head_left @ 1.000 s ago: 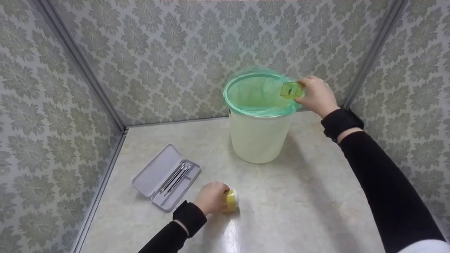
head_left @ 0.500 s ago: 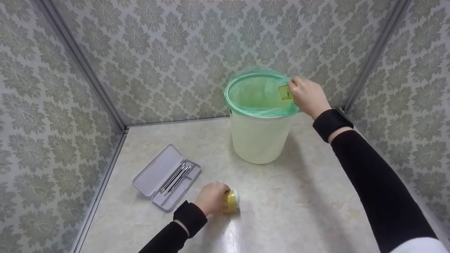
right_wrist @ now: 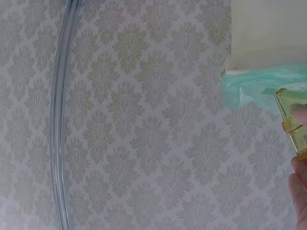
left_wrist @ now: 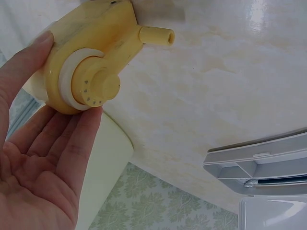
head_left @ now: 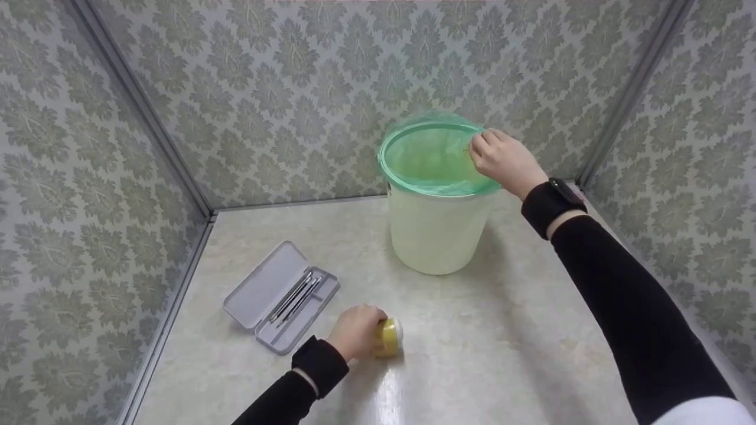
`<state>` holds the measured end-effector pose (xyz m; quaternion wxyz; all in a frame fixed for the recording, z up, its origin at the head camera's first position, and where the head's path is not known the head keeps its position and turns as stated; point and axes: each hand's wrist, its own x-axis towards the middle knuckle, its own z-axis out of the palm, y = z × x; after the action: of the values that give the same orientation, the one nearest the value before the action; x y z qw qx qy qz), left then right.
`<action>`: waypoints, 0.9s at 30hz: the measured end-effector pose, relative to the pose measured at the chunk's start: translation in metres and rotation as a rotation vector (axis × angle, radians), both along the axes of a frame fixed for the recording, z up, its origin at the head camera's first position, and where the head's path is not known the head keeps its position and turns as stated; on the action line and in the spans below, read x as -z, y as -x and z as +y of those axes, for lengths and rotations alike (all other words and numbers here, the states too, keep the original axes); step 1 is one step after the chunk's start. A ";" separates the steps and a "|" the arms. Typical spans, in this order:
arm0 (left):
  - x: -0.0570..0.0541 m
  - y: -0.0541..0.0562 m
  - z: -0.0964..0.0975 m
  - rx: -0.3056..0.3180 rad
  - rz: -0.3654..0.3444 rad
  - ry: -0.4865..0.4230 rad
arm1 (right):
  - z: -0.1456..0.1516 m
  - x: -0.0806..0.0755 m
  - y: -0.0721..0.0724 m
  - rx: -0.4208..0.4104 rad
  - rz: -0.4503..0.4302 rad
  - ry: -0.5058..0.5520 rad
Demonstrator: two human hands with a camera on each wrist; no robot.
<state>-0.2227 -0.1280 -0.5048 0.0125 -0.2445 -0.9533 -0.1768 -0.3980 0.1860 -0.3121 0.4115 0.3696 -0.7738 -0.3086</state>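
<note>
My left hand [head_left: 357,333] grips a yellow crank pencil sharpener [head_left: 390,337] resting on the table. In the left wrist view the sharpener's dial and small crank handle show, with the thumb on one side and the fingers under it. My right hand [head_left: 507,162] is over the right rim of a pale waste bin [head_left: 437,236] lined with a green plastic bag [head_left: 440,190]. It pinches a clear yellow shavings drawer [right_wrist: 301,136], seen in the right wrist view; the head view hides nearly all of it behind the hand. Whether anything is inside the drawer cannot be seen.
A grey pencil case [head_left: 269,286] lies unfolded at the left, with several pencils [head_left: 295,300] in it. Patterned partition walls [head_left: 283,100] enclose the table [head_left: 472,354] at the back and both sides. The bin stands near the back wall.
My right hand has moved left over the bin's opening and turned, so the drawer has tipped down and gone mostly out of sight behind the fingers. The left hand has stayed on the sharpener.
</note>
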 end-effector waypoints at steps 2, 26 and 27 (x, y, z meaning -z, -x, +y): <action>0.000 0.000 0.000 -0.001 0.004 0.004 | 0.000 0.001 0.001 -0.022 0.043 -0.028; 0.001 0.001 0.001 -0.006 -0.028 -0.005 | 0.002 0.011 0.006 -0.107 0.116 -0.095; 0.001 0.001 0.001 -0.008 -0.034 -0.007 | 0.003 0.011 0.005 -0.108 0.120 -0.091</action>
<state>-0.2241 -0.1271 -0.5053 -0.0023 -0.2377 -0.9537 -0.1841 -0.4033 0.1885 -0.3235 0.4558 0.4099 -0.7120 -0.3424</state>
